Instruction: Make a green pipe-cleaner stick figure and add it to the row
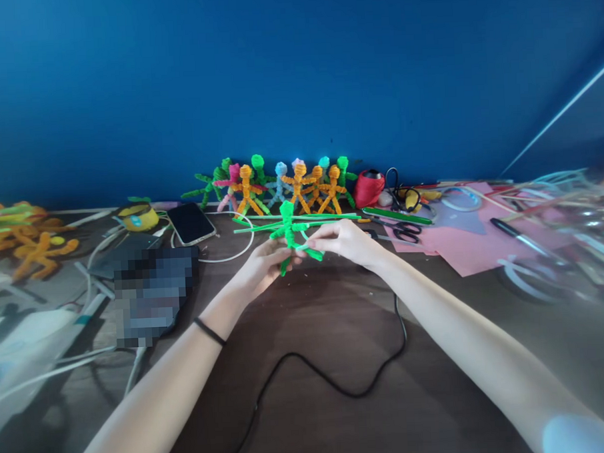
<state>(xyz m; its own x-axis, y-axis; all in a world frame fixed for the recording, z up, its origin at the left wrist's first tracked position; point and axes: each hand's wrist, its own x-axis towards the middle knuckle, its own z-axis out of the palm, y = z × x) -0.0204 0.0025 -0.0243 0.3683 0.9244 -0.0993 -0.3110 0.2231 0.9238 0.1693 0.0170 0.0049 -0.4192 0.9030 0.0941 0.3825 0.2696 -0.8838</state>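
Note:
Above the middle of the dark table, my left hand (269,264) is closed around the lower body of a bright green pipe-cleaner figure (287,217). The figure is upright, its head up and its legs spread below my fingers. My right hand (340,241) pinches a thin pale green pipe cleaner (305,246) beside the figure's leg. Where this strand joins the figure is hidden by my fingers. Behind the hands lie several long green pipe cleaners (331,217). Finished figures in orange, green, blue and pink, such as an orange pipe-cleaner figure (247,192), lean against the blue wall.
Left of my hands are a phone (190,223), a power bank (159,293) with white cables, and more orange figures (45,254). To the right lie scissors (405,232), pink paper (476,249) and a black marker (525,240). A black cable (333,385) crosses the table in front.

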